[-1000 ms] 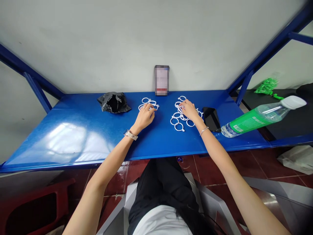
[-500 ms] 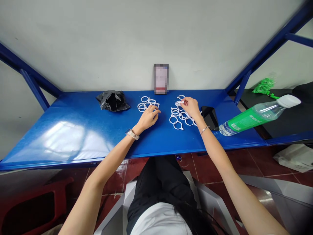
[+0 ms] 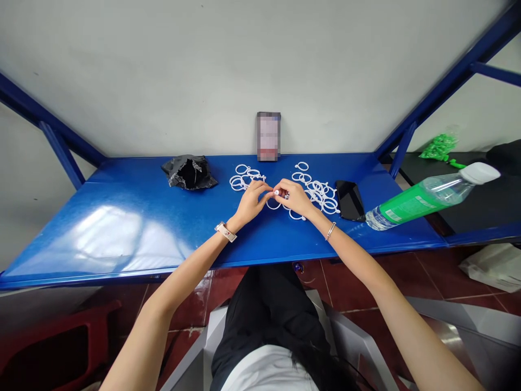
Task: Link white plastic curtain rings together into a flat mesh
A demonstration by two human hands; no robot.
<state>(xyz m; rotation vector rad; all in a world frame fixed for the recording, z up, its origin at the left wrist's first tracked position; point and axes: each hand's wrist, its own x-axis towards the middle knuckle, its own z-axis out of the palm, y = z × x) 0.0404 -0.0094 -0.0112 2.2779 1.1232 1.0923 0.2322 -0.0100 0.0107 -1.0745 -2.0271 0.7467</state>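
Note:
My right hand [image 3: 296, 196] is closed in a pinch on a white ring [image 3: 273, 208], and the ring's small round tab shows at the fingertips. From the other side my left hand [image 3: 251, 202] meets it, thumb and fingertips pinched together at the same ring. Part of that ring is hidden by the fingers. Just behind my left hand is a small group of white rings [image 3: 243, 169]. A larger, overlapping pile of white rings [image 3: 329, 206] lies around and to the right of my right hand.
All of this is on a blue table [image 3: 171, 217]. A crumpled black bag [image 3: 189, 172] gapes at the left. One phone [image 3: 268, 136] leans on the wall; a dark phone [image 3: 350, 200] lies at the right, beside a green-labelled bottle [image 3: 419, 202]. Blue frame bars slant at both sides.
My right hand has come left from the right-hand pile with a white ring. My left hand has left the left group and moved slightly nearer me, and both hands now meet.

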